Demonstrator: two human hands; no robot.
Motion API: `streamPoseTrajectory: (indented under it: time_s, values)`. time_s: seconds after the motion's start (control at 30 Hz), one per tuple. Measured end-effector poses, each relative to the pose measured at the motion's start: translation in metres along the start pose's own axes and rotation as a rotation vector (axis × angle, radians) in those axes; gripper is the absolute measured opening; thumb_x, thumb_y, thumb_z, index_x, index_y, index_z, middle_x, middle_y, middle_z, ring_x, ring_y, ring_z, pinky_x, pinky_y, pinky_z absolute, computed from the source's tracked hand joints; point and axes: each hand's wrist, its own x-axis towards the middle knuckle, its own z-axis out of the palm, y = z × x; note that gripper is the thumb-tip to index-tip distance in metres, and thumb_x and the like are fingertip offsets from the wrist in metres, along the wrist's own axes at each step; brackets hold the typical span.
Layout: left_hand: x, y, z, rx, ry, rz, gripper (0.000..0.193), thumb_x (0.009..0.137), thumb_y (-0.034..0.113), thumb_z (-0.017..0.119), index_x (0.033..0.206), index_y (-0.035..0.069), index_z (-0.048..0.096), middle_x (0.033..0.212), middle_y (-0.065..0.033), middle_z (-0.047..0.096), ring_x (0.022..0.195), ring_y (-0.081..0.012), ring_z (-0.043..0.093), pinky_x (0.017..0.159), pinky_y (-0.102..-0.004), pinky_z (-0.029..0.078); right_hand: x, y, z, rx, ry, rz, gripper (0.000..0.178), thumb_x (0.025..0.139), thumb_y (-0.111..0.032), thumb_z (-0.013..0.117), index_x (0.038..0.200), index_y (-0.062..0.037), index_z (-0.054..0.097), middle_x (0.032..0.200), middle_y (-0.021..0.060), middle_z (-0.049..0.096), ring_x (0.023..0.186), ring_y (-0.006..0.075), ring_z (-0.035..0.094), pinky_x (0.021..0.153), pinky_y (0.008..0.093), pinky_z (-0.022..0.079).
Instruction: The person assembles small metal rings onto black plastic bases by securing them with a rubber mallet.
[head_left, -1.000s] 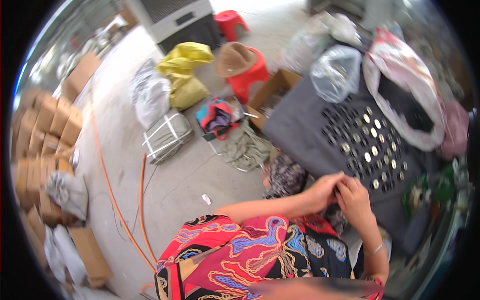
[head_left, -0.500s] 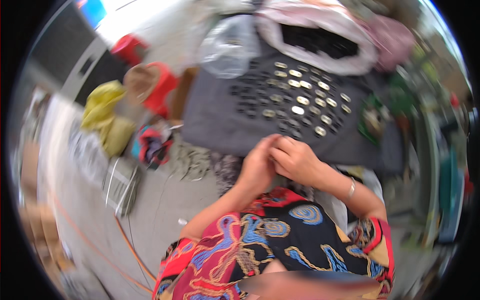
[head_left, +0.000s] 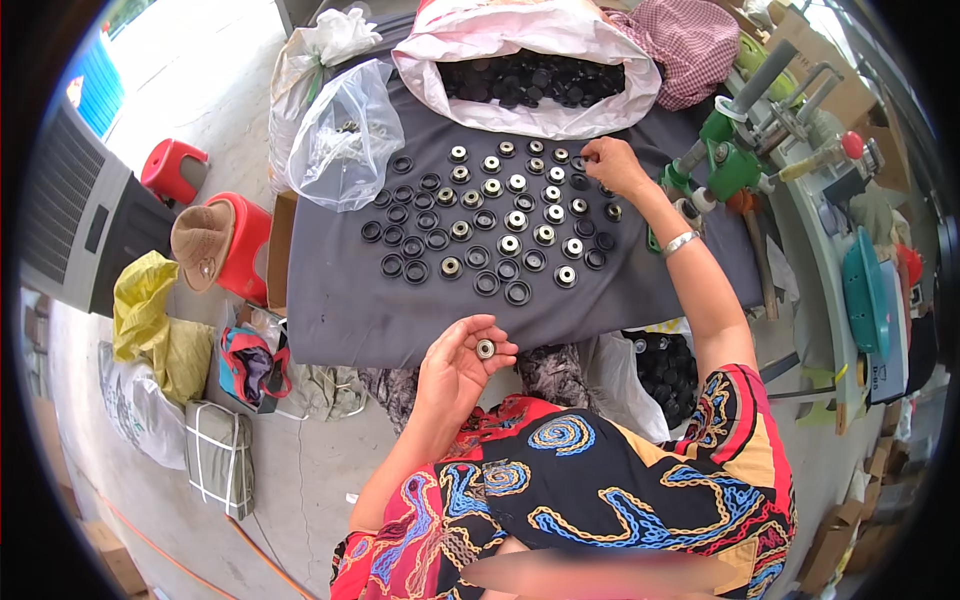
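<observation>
My left hand [head_left: 455, 372] is palm up just off the near edge of the cloth-covered table, its fingers curled loosely under a small round metal washer [head_left: 485, 349]. Reaching across the table, my right hand [head_left: 618, 168] pinches at a black ring [head_left: 578, 163] on the right side of the laid-out parts. Black rings [head_left: 413, 246] lie spread in loose rows over the grey cloth [head_left: 330, 300]. Several of them, such as the ring with a metal insert [head_left: 509, 246], have a shiny washer seated in the middle.
A white sack [head_left: 520, 118] of black parts stands open at the table's far side. Left of it is a clear plastic bag [head_left: 345, 140] with small metal pieces. A green hand press [head_left: 735, 165] is at the right. Red stools [head_left: 245, 245] stand left of the table.
My hands were together at the table's near edge; now they are apart. The right has gone out to the rings, while the left holds a washer palm up. The view has shifted.
</observation>
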Motion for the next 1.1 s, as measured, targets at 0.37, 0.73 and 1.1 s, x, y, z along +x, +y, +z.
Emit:
streamPoseTrajectory:
  time_s: [0.37,0.73,1.1]
  values:
    - [0.002,0.009,-0.004,0.008,-0.008,0.019,0.032,0.097,0.020,0.041,0.115,-0.003,0.053,0.100,-0.0171,0.061,0.091,-0.0321,0.062,0.079,-0.0407,0.052,0.026,0.009,0.017,-0.145,-0.035,-0.065,0.024,0.070,-0.008,0.064,0.092,0.0013,0.069,0.086,0.0229,0.066,0.083,0.0341,0.066,0.076,0.0386,0.051]
    - [0.000,0.011,-0.006,0.027,0.012,0.026,0.031,0.097,0.019,0.041,0.115,-0.004,0.053,0.100,-0.0176,0.060,0.092,-0.0320,0.062,0.080,-0.0408,0.051,0.028,0.004,0.019,-0.245,0.004,-0.050,0.021,0.071,-0.009,0.061,0.088,-0.0004,0.069,0.086,0.0223,0.065,0.085,0.0359,0.064,0.077,0.0419,0.050]
    - [-0.006,0.007,0.011,-0.057,0.008,0.023,0.043,0.100,0.030,0.033,0.120,-0.004,0.049,0.116,-0.0173,0.057,0.105,-0.0303,0.057,0.089,-0.0423,0.046,-0.094,-0.135,0.011,-0.052,0.135,-0.622,0.013,0.077,-0.016,0.063,0.084,-0.0051,0.065,0.082,0.0116,0.060,0.079,0.0280,0.061,0.069,0.0376,0.052]
